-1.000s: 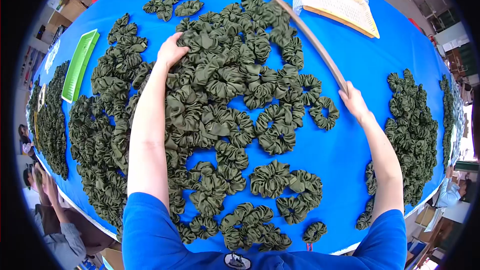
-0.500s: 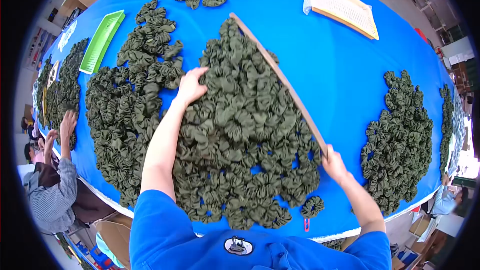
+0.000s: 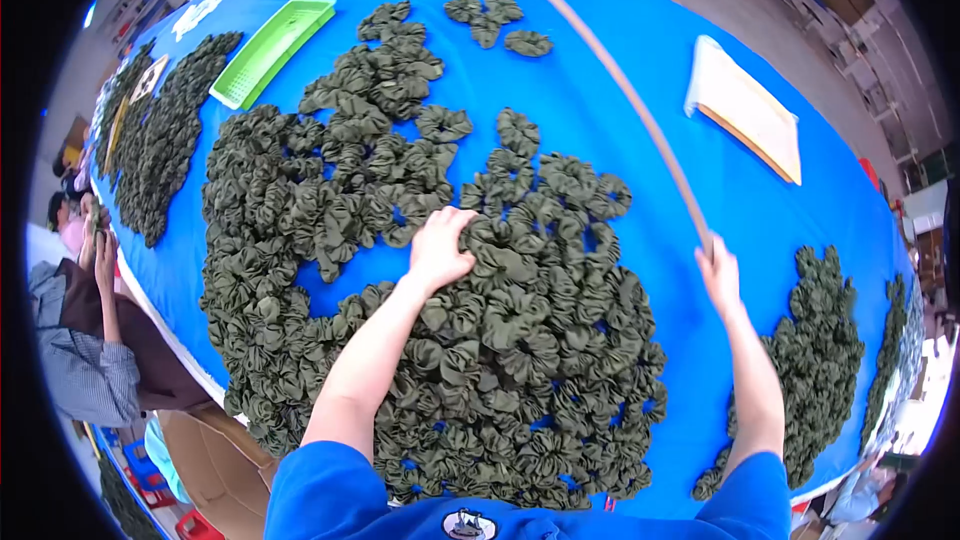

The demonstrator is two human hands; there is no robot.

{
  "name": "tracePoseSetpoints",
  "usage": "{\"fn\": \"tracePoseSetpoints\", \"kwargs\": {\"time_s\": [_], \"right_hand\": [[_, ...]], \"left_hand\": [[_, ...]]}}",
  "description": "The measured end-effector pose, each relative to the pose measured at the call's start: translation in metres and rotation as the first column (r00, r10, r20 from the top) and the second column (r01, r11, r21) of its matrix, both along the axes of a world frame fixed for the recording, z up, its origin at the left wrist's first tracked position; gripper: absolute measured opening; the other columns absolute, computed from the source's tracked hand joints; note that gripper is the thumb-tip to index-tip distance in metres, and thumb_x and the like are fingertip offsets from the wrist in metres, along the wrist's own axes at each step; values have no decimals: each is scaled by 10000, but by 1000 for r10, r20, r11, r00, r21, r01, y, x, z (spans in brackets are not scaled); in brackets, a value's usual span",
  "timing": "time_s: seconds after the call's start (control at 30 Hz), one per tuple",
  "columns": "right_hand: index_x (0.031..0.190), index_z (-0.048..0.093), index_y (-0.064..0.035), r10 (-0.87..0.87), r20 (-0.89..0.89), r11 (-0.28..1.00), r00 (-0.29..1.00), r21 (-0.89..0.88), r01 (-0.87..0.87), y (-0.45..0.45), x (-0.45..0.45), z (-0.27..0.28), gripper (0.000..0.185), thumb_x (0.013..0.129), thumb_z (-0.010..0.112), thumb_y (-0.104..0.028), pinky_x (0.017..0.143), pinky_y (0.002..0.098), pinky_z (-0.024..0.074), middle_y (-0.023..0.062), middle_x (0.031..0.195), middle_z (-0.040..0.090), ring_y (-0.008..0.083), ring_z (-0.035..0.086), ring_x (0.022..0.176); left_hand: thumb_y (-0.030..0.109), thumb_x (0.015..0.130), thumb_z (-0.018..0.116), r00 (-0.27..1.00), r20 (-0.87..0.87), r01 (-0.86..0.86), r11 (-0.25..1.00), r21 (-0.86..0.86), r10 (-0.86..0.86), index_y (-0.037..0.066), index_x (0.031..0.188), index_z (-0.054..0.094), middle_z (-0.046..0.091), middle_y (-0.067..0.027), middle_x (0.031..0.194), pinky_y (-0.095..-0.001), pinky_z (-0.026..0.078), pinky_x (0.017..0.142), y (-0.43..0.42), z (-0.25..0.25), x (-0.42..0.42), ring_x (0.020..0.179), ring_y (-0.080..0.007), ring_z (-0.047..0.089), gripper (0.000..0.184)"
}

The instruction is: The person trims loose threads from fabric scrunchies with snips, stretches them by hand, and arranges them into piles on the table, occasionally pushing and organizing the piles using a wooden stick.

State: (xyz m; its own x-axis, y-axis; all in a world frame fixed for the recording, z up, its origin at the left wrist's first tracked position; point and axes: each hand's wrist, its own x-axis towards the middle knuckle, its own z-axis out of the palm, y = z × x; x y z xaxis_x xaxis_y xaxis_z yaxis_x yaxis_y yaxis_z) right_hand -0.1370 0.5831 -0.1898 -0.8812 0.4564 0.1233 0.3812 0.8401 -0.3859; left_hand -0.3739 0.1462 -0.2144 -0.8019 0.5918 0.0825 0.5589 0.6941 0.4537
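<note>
Dark green scrunchies [image 3: 520, 340] lie in a broad heap on the blue tabletop in front of me. My left hand [image 3: 442, 248] rests at the heap's upper left part, fingers spread over the scrunchies and holding none that I can make out. A long, thin wooden stick [image 3: 640, 105] is gripped near its lower end by my right hand [image 3: 718, 275]. The stick slants up and away to the left, its length over bare blue cloth, apart from the heap. Another mass of scrunchies [image 3: 260, 230] adjoins the heap on the left.
A green plastic tray [image 3: 272, 52] lies at the far left, and a pale tray with plastic wrap [image 3: 748, 112] at the far right. More scrunchies [image 3: 810, 380] form a pile on the right. A co-worker's hands [image 3: 104, 252] show at the left edge.
The stick has swung away from the heap's right side, up and to the right. The view has turned, and the heap now spreads wider, touching the left pile.
</note>
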Motion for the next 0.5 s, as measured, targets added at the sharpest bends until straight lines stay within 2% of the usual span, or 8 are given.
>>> {"fn": "tracePoseSetpoints", "kwargs": {"time_s": [0.1,0.17,0.23,0.3,0.33,0.47,0.5], "right_hand": [[1154,490,-112,18,-11,1000,1000,22,-18,36,-127,-34,339,843,593,-200,601,483,470,169,847,655,396,620,706],[1112,493,-105,-7,67,997,998,80,2,44,-196,-47,288,853,568,-206,664,505,477,173,897,655,412,617,777],[1083,487,-86,-14,134,989,991,150,-6,44,-248,-49,257,851,544,-178,717,517,477,193,913,646,414,614,819],[1064,490,-49,81,97,990,992,109,-91,46,-277,-58,242,845,529,-144,704,481,480,200,898,643,403,618,788],[1072,475,-44,76,150,986,986,135,-97,41,-284,-58,246,842,513,-124,712,477,478,206,891,638,404,614,791],[1052,457,-51,252,134,956,958,119,-268,36,-275,-45,246,820,519,-105,670,483,469,209,845,632,408,605,746],[1052,457,-51,245,133,957,960,127,-262,33,-270,-43,246,820,519,-105,670,483,469,209,845,632,408,605,746]], "left_hand": [[120,584,610,1000,6,-11,999,31,10,126,1131,544,528,-82,1081,-366,482,811,0,-1,1,996,-285,518,552],[119,582,611,999,-5,-54,998,13,54,128,1131,538,521,-82,1077,-370,484,802,1,0,1,995,-284,516,554],[111,585,606,999,-35,-19,999,34,20,129,1131,525,507,-83,1069,-372,486,786,1,1,4,984,-283,510,553],[78,551,602,1000,1,-18,996,87,18,133,1137,497,496,-63,1074,-362,470,793,1,2,4,994,-272,496,598],[79,551,604,1000,-13,-21,996,92,22,130,1138,490,496,-68,1070,-358,473,778,2,-1,4,982,-274,496,600],[88,555,610,999,41,-28,997,69,25,134,1169,478,459,-88,1141,-370,446,841,3,-1,8,1035,-286,472,630],[90,557,612,999,35,-35,996,79,32,132,1183,472,446,-98,1166,-378,435,868,4,0,9,1061,-295,462,642]]}}
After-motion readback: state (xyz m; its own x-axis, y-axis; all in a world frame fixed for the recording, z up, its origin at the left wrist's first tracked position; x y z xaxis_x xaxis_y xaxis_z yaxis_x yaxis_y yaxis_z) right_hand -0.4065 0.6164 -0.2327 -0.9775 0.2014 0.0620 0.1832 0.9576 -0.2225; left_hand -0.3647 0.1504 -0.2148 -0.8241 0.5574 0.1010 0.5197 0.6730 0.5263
